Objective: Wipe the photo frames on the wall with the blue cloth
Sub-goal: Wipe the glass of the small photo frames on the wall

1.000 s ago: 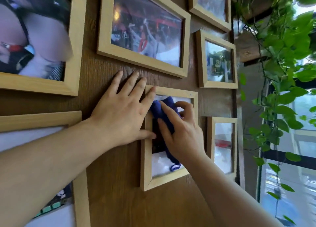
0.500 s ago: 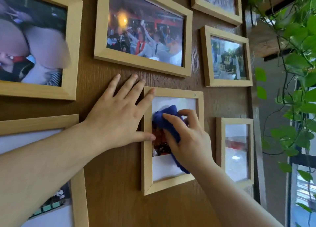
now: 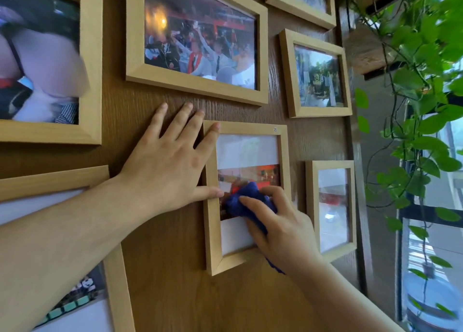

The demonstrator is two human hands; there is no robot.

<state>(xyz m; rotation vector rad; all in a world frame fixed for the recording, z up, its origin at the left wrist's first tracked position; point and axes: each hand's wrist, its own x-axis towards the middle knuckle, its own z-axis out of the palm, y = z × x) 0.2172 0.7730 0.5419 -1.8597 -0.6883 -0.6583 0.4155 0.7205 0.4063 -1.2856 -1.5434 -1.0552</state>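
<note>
A small upright wooden photo frame (image 3: pixel 211 231) hangs in the middle of the brown wood wall. My right hand (image 3: pixel 280 226) presses a bunched blue cloth (image 3: pixel 244 201) against the lower half of its glass. My left hand (image 3: pixel 170 161) lies flat with fingers spread on the wall, its little finger and thumb resting on the frame's left edge. Part of the cloth hangs hidden behind my right wrist.
Other wooden frames surround it: a wide one (image 3: pixel 198 86) above, a large one (image 3: pixel 90 63) at upper left, one (image 3: pixel 117 281) at lower left, two small ones (image 3: pixel 288 76) (image 3: pixel 312 206) to the right. A trailing green plant (image 3: pixel 426 81) hangs by the window at right.
My right hand has slid the blue cloth down the glass from the frame's upper part to its lower half. My left hand stays braced in the same spot.
</note>
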